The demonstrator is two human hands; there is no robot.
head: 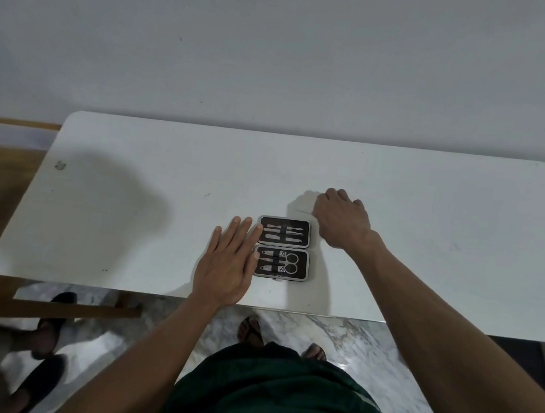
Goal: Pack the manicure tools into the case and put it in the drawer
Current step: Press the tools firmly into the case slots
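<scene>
Small black rectangular manicure case with a silver rim [283,248] lies fully open near the front edge of the white table [130,219], both halves flat. I count about 4 thin metal tools in the far half, 2 clippers plus scissors in the near half. My left hand [227,265] is flat, fingers spread, touching the case's left side, probably steadying it. My right hand [341,218] is curled beside the far-right corner, seemingly pinching a thin metal tool [302,211]; grip hidden. No drawer in view.
</scene>
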